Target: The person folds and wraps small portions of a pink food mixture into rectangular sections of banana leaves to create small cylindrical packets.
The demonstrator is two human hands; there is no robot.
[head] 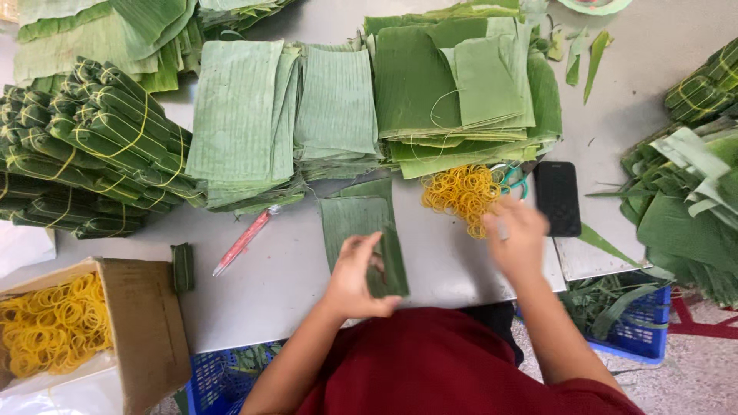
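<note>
My left hand [356, 277] rests on the near end of a folded strip of banana leaf [361, 230] on the grey table, with its fingers curled over the fold. Blurred with motion, my right hand [518, 237] reaches into the near edge of a loose heap of yellow rubber bands [460, 192]; whether it has one pinched I cannot tell. Both arms come out of a dark red shirt [453, 369] at the bottom of the view.
Stacks of cut banana leaves [338, 107] lie across the table [269, 284], with banded leaf bundles [84, 146] at left. A red pen [244, 240], a black phone [557, 197], teal-handled scissors [513, 180] and a cardboard box of yellow bands [69, 323] are near. Blue crates [638, 323] stand below.
</note>
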